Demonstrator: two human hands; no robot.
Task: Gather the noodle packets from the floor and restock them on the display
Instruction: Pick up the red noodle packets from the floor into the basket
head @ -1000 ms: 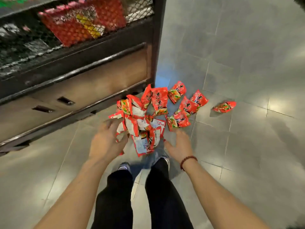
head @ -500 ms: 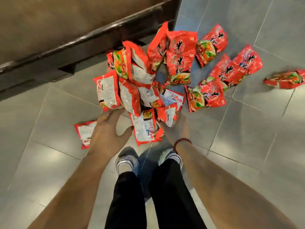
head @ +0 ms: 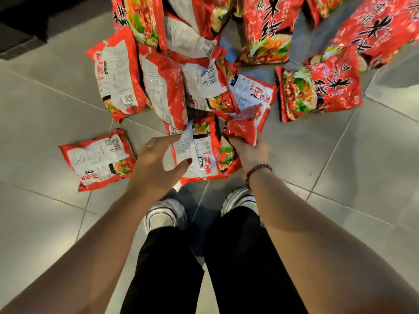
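Nearest you, your black trousers [head: 204, 268] and two pale shoes [head: 163, 216] stand on the grey tiled floor [head: 45, 223]. Both bare arms reach forward from there.

Your left grip [head: 156, 164] is released. The fingers are spread and fairly straight, with a thin ring [head: 149, 145] on one. The thumb tip rests on the near packet [head: 199, 152], which lies back-up on the floor just in front of your shoes.

Your right grip [head: 251, 150], with a bead bracelet [head: 258, 169] at the wrist, is clenched round the lower end of a crumpled packet [head: 243, 129]. That one overlaps the near packet's right edge.

Left of your left grip a lone packet [head: 99, 159] lies flat on the tiles, apart from the rest.

Beyond your hands the pile [head: 163, 87] of red packets overlaps in a heap on the floor, most showing white backs. Just beside it on the right lies a face-up packet [head: 317, 91], with more face-up ones farther off along the top edge.

In the far left corner is a dark base [head: 20, 23], too dim to tell more.
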